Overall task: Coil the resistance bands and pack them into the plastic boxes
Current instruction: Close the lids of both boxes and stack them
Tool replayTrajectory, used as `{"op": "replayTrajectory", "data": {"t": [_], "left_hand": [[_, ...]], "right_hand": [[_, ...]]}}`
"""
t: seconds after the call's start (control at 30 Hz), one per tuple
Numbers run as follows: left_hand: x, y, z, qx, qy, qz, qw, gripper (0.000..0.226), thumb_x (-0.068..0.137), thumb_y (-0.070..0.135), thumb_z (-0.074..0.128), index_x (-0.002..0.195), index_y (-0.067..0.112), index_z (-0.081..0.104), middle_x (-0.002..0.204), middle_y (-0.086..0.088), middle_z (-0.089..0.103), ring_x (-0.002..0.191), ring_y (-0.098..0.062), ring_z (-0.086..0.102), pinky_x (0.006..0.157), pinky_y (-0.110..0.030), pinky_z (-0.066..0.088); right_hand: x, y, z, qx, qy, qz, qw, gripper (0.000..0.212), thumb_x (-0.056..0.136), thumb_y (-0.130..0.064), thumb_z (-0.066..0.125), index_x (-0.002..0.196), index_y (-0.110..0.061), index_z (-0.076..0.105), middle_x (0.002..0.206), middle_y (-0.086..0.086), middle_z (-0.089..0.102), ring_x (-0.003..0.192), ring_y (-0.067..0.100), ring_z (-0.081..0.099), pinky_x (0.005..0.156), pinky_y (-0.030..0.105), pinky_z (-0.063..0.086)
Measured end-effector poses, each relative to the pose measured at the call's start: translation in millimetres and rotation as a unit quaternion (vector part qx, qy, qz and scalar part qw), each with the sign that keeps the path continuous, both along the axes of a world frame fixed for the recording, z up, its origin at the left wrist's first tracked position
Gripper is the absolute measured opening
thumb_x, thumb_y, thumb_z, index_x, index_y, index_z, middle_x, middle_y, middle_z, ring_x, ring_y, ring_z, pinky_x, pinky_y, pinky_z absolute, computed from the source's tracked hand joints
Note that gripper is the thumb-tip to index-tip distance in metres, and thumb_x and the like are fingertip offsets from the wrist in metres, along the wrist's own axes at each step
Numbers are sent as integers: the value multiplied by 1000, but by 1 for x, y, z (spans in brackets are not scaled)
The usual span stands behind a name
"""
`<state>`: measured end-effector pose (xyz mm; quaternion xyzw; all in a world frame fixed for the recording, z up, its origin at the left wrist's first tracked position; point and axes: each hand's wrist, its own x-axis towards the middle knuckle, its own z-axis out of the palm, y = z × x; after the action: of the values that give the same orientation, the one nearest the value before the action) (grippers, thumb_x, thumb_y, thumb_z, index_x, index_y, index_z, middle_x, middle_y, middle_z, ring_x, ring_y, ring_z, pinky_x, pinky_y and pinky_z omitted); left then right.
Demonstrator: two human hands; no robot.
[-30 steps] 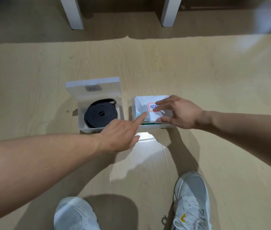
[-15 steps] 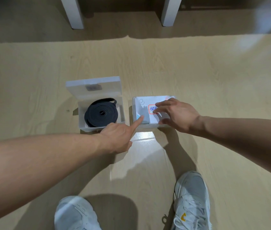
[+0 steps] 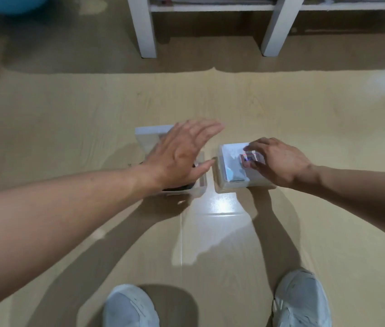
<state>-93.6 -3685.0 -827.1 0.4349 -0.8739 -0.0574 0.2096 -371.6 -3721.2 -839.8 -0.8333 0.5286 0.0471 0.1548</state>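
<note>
Pale wood-look floor (image 3: 281,109) fills most of my view, with two white legs (image 3: 145,27) of a shelf or table standing at its far edge and my two grey shoes (image 3: 131,308) at the near edge. Both boxes sit side by side on the floor in front of me, just apart.

My left arm reaches across to the left box (image 3: 199,182), and my left hand (image 3: 179,159) hovers over it with fingers straight and spread, gripping nothing that I can see. That box is open: its lid (image 3: 151,131) stands up behind it. Under my palm I can make out only a dark sliver of the band (image 3: 177,188) at the near edge, so I judge a coiled band lies inside, though most of it is hidden.

On the right box (image 3: 231,168) the lid is down. My right hand (image 3: 278,161) rests on top with fingers bent, the tips pressing on or beside a small red-edged label (image 3: 249,159). I cannot tell from here whether the latch is fully seated, nor what is inside, since the plastic is cloudy and blurred.

My judgement: the coiling looks done, one box is closed or nearly so, and what is left is to fold the left lid down and press it shut. No loose bands show anywhere on the floor.
</note>
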Motion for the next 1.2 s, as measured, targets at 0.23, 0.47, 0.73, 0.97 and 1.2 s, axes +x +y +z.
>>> {"op": "replayTrajectory", "data": {"t": [0.23, 0.47, 0.73, 0.97, 1.2], "left_hand": [[66, -17, 19, 142, -92, 196, 966, 92, 82, 85, 42, 145, 18, 52, 145, -7, 59, 137, -28, 49, 118, -44, 30], [80, 21, -17, 121, -142, 67, 980, 79, 65, 86, 66, 107, 19, 59, 126, -2, 65, 116, -27, 58, 107, -39, 40], [71, 30, -46, 236, -234, 77, 940, 80, 69, 75, 74, 120, 18, 51, 171, -12, 1, 158, -34, -2, 128, -45, 4], [61, 19, -54, 202, -200, 112, 952, 77, 72, 59, 77, 126, 6, 58, 161, -21, 32, 145, -38, 32, 124, -48, 20], [60, 20, -52, 184, -209, 109, 954, 84, 67, 58, 71, 129, 4, 53, 147, -22, 46, 130, -38, 48, 115, -50, 33]], "right_hand": [[72, -18, 26, -16, -102, 4, 995, 69, 101, -45, 52, 159, -29, 20, 155, 2, 43, 140, 25, 40, 109, 35, 36], [106, 4, 23, 6, -59, 131, 990, 68, 84, -54, 70, 141, -23, 50, 154, 3, 42, 139, 24, 40, 113, 36, 35], [132, 14, -1, 36, 31, 176, 983, 79, 68, -62, 79, 127, -23, 46, 164, 10, 20, 147, 28, 24, 115, 40, 26], [152, 16, -21, 30, 78, 172, 981, 95, 62, -65, 83, 130, -14, 40, 164, 14, 14, 149, 35, 19, 119, 51, 23], [153, 13, -19, 9, 46, 176, 983, 79, 66, -55, 82, 122, -14, 44, 139, 9, 46, 121, 34, 48, 100, 50, 43]]}}
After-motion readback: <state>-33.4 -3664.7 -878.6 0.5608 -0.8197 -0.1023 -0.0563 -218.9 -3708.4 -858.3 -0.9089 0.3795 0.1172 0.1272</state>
